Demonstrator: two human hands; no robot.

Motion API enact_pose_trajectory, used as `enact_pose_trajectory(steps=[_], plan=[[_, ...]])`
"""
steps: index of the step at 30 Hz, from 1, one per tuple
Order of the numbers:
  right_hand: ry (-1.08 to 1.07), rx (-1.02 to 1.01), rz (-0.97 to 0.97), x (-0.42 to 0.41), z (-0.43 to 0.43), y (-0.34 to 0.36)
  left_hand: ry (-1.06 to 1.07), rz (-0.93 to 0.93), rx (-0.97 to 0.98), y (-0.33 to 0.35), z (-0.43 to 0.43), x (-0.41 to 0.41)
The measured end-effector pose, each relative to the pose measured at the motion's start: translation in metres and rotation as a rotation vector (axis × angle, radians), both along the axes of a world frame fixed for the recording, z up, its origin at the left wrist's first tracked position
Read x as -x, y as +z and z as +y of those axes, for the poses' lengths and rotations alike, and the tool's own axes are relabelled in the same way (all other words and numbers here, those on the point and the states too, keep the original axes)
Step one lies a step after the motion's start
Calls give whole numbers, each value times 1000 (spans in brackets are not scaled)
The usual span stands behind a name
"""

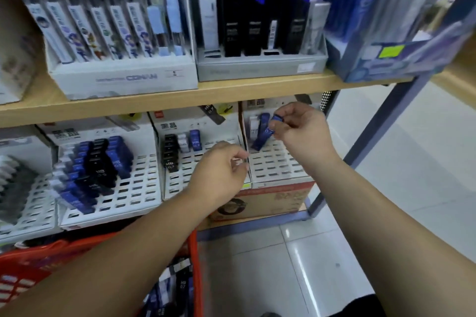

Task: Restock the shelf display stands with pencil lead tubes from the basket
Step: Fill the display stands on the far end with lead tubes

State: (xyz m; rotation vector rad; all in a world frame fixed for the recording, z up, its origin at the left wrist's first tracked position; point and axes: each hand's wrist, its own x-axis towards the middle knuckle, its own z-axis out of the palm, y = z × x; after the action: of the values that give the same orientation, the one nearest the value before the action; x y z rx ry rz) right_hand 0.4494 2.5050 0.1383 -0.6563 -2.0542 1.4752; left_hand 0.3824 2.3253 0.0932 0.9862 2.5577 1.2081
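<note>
My right hand pinches a blue pencil lead tube by its top, its lower end over the slots of the rightmost white display stand. A white and a blue tube stand at that stand's back. My left hand hovers in front of the middle stand, fingers curled; whether it holds something small I cannot tell. The red basket below holds several black, blue and white tubes. The left stand is partly filled with tubes.
The wooden shelf above carries boxes of pens and refills. A cardboard box sits under the right stand. The metal shelf post runs down the right side. Tiled floor lies to the right of the basket.
</note>
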Motion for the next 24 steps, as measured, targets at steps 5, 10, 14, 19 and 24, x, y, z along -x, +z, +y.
enact_pose_trajectory(steps=[5,10,14,19,24], plan=[[-59,-63,17,0,15,-18,36,-43,21,-14,15,-2],[-60,-96,21,6,17,-27,77,-15,7,-27,19,-10],[-43,-141,6,10,22,-26,80,-92,-25,-27,17,-9],[22,-170,-5,9,22,-27,99,-162,-32,-26,18,-7],[128,-180,-69,11,19,-22,153,-262,-54,-26,20,-5]])
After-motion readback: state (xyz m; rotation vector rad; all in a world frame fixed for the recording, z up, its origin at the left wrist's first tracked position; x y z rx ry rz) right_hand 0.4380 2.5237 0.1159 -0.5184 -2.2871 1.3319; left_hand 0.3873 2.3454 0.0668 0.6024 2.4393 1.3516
